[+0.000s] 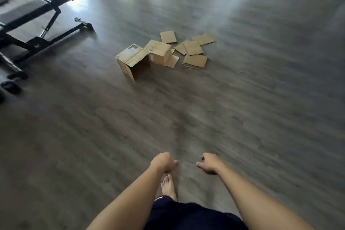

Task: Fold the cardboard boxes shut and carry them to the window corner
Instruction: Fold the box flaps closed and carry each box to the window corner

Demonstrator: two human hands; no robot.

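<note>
Floor (242,99) of grey wood planks, brown cardboard boxes (143,56) mid-room, black weight bench (28,22) left, wide space between; left hand (164,162) and right hand (210,163) loosely curled, each grip holding nothing.

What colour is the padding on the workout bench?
Black, on a black frame; the workout bench shows in the head view.

Two open cardboard boxes (133,61) (159,51); about five flat cardboard pieces (195,60); one weight bench (28,24); two bare hands (163,162) (210,163) were counted.
</note>
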